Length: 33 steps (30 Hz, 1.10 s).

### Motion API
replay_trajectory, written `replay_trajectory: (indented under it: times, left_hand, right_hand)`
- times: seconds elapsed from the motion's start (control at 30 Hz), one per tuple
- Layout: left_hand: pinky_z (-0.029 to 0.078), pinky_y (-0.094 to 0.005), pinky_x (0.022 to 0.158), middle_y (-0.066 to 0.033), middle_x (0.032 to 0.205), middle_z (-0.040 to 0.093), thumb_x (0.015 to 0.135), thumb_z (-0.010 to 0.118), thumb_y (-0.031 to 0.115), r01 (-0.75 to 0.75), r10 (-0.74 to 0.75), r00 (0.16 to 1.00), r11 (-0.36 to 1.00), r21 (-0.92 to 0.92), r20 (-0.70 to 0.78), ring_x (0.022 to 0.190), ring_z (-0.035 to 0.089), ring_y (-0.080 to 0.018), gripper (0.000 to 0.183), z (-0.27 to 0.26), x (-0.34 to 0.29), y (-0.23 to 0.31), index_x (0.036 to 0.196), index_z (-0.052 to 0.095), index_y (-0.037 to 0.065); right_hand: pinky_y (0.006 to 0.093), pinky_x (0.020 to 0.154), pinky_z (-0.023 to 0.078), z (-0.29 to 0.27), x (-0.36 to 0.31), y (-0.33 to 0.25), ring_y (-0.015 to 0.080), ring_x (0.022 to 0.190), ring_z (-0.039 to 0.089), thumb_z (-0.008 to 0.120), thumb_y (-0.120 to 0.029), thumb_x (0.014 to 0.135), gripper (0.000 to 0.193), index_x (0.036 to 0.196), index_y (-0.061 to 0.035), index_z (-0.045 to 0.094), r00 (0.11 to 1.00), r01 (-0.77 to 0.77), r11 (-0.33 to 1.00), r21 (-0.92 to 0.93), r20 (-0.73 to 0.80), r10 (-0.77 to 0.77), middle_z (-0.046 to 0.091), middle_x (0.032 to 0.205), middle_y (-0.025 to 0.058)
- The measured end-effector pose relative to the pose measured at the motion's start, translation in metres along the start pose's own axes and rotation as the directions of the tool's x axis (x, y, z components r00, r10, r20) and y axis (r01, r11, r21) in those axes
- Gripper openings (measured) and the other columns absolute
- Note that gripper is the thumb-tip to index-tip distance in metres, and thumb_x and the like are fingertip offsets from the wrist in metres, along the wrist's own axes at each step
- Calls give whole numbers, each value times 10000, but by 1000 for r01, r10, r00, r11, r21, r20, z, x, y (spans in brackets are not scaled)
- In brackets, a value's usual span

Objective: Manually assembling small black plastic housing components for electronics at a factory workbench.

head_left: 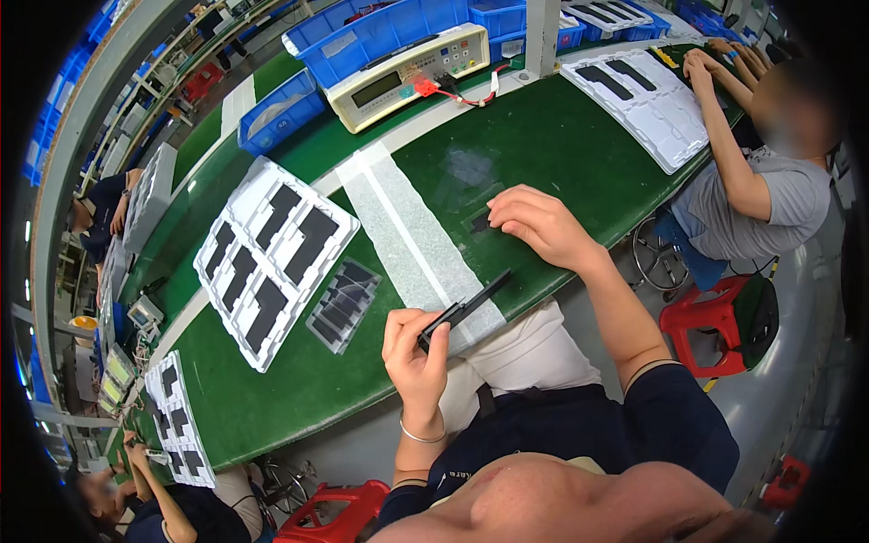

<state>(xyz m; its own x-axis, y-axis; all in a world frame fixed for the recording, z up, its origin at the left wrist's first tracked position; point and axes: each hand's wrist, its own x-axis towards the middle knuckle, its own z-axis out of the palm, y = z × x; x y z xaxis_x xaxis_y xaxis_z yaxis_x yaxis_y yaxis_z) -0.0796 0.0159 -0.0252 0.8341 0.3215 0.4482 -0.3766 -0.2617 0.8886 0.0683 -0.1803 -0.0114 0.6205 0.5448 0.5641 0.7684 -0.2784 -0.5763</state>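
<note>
My left hand (pixel 415 356) is near the table's front edge, its thumb and fingers closed on a thin black flat part (pixel 469 306). The part is held tilted, its far end pointing up and to the right. My right hand (pixel 541 226) is over the green table mat, fingers bent and drawn together. Its fingertips are at a small dark sheet (pixel 479 223) lying on the mat; what they pinch, if anything, is too small to tell. Left of my left hand lies a clear sheet with several dark strips (pixel 343 306).
A white tray (pixel 342 215) holds several black flat parts on the left. A beige meter (pixel 407 77) with red leads stands at the back beside blue bins (pixel 281 113). Another white tray (pixel 665 136) lies at right, near a seated co-worker (pixel 769 195). A pale strip (pixel 412 235) crosses the mat.
</note>
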Motion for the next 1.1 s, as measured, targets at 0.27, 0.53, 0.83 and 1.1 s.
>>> replay_trajectory:
  times: [0.27, 0.53, 0.83, 1.1]
  left_hand:
    - [397, -253, 593, -79, 771, 532, 669, 679, -65, -68, 68, 998, 998, 9, -2, 688, 498, -160, 160, -3, 3, 0, 813, 621, -26]
    - [412, -252, 594, -81, 772, 536, 647, 703, -64, -44, 45, 999, 999, 15, -13, 690, 510, -160, 180, -3, 1, 1, 797, 613, -23]
    - [411, -250, 581, -84, 759, 543, 654, 699, -52, -23, 22, 1000, 999, 42, 7, 677, 516, -165, 157, -4, 0, 1, 796, 635, -32]
    - [404, -241, 601, -81, 785, 530, 661, 670, -87, -45, 45, 999, 999, 20, 6, 713, 513, -159, 175, -4, 2, 4, 821, 626, -31]
  right_hand:
    - [348, 787, 431, 9, 12, -67, 252, 897, 528, 713, -232, 673, 340, 941, -56, 602, 952, 223, 962, 155, 178, -249, 582, 950, 66]
    - [331, 728, 434, 18, 11, -68, 218, 825, 541, 722, -174, 646, 271, 867, -64, 610, 957, 197, 978, 65, 204, -206, 597, 875, 25]
    - [330, 727, 446, 19, 12, -69, 219, 818, 538, 703, -146, 671, 150, 776, -70, 627, 953, 109, 973, 201, 257, -160, 575, 844, 31]
    - [338, 701, 422, 24, 12, -68, 223, 798, 520, 689, -117, 668, 125, 741, -77, 597, 959, 144, 965, 221, 210, -191, 559, 800, 30]
